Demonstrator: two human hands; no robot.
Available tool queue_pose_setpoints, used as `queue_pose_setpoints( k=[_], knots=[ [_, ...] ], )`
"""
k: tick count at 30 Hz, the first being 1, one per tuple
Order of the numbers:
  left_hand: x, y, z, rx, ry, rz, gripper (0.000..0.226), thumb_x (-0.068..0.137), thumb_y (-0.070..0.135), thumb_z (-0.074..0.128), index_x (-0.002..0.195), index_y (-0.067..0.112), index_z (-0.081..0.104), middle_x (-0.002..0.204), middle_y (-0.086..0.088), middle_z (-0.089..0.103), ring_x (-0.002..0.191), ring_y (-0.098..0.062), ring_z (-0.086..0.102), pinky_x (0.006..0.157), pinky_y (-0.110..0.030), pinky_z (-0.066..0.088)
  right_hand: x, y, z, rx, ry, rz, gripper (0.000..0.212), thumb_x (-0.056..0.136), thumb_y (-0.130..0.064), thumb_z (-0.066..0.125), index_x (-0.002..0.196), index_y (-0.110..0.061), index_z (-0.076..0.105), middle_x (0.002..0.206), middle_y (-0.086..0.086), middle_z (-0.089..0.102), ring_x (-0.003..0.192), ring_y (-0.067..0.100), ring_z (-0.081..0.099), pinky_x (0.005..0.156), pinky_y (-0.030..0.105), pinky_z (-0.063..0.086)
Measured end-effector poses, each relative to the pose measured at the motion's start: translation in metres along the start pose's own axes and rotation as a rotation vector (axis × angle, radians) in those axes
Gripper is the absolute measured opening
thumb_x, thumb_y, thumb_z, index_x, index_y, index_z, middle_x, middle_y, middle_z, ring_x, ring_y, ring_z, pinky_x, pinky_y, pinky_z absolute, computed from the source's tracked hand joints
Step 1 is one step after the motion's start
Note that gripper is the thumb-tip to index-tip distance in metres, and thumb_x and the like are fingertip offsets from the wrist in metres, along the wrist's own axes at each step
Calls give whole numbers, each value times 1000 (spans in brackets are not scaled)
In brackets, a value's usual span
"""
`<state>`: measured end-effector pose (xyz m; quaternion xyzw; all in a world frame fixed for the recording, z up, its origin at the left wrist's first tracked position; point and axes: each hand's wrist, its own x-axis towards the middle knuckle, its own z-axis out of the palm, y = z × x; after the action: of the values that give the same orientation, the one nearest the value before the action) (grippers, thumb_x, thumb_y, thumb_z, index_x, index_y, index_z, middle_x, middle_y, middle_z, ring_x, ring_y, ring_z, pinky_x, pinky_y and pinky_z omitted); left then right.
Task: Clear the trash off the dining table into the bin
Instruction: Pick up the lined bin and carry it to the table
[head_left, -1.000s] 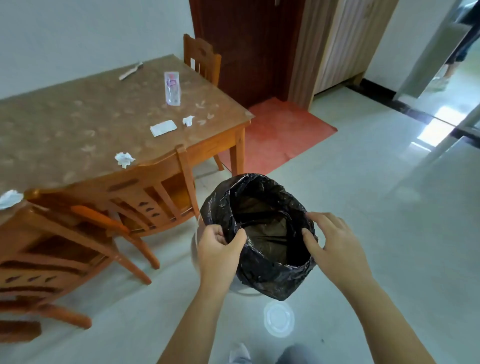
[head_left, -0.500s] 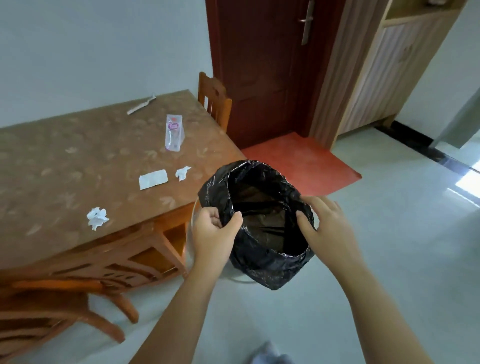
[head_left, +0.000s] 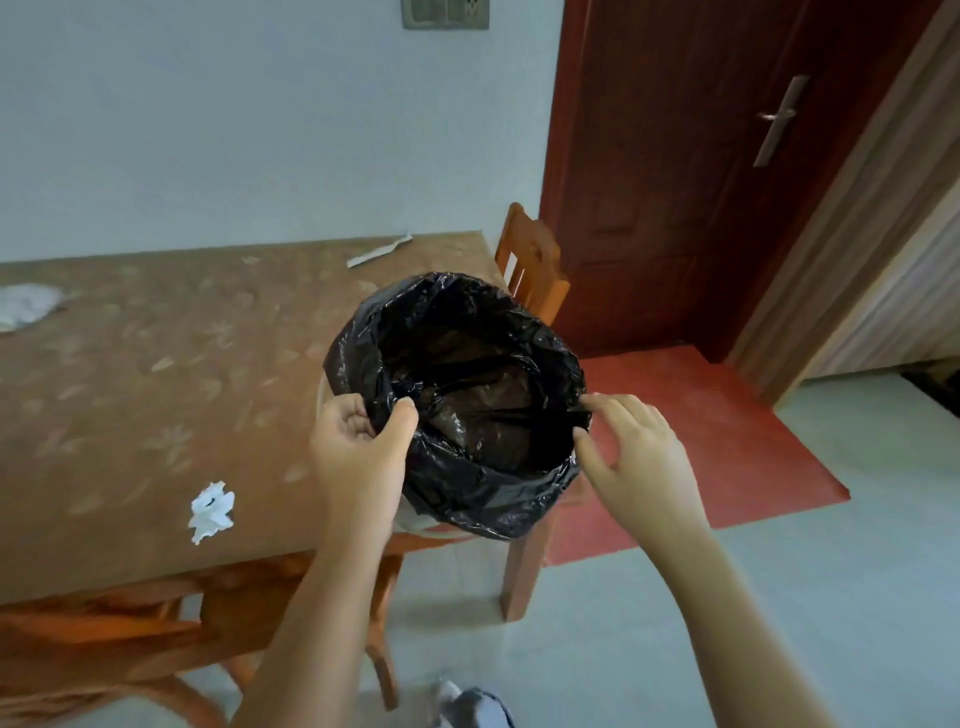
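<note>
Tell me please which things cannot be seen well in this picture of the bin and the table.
Head view only:
- Table corner nearest the door: hidden behind the bin, so any trash there cannot be seen.
- Bin's white body: almost all covered by the black liner and the left hand.
- White thing at the left edge: cut off and blurred.
- Long white scrap at the far table edge: too small to identify.
- Right hand: grip on the liner unclear.

Both forearms reach forward, the left hand (head_left: 358, 457) in a pinching grip, the right hand (head_left: 636, 462) loosely curled.
</note>
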<state>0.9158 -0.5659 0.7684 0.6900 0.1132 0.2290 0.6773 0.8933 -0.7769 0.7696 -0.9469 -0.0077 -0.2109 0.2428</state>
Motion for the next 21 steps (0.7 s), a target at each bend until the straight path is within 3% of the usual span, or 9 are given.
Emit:
queue_pose_setpoints(
  k=[6,11,15,18,21],
  knots=[
    [87,-10,-3,71,177,97,23,65,31,64,66,22,43,56,10,41,44,3,39,45,-9,33,92,-13,55,2,-107,-99,29,82,-19,57,111,-13,58,109,6,64,101,27,55,84,38,44],
    [130,-21,-15,289,180,227,28,74,28,68,68,18,42,67,19,53,51,-1,43,48,-9,33,141,-20,117,82,-216,-100,30,84,-20,57,113,-15,58,109,5,62,103,26,54,84,36,44],
    [144,-26,-24,429,269,187,29,78,24,68,71,6,46,57,1,43,51,-3,45,47,-7,33,149,-15,167,123,-414,-149,27,82,-18,56,109,-16,59,103,7,63,97,28,56,78,37,48],
    [149,-27,-31,452,338,135,31,79,23,67,75,-2,49,64,-19,49,56,-22,46,47,-14,33,162,-5,195,125,-537,-177,26,83,-20,55,110,-21,58,105,5,62,98,27,56,77,35,46],
    [148,-28,-38,500,425,90,31,78,24,68,74,0,47,62,-13,44,52,-13,39,47,-14,32,181,5,218,174,-646,-178,26,83,-20,57,109,-24,60,107,2,63,98,22,57,76,30,43]
  ],
)
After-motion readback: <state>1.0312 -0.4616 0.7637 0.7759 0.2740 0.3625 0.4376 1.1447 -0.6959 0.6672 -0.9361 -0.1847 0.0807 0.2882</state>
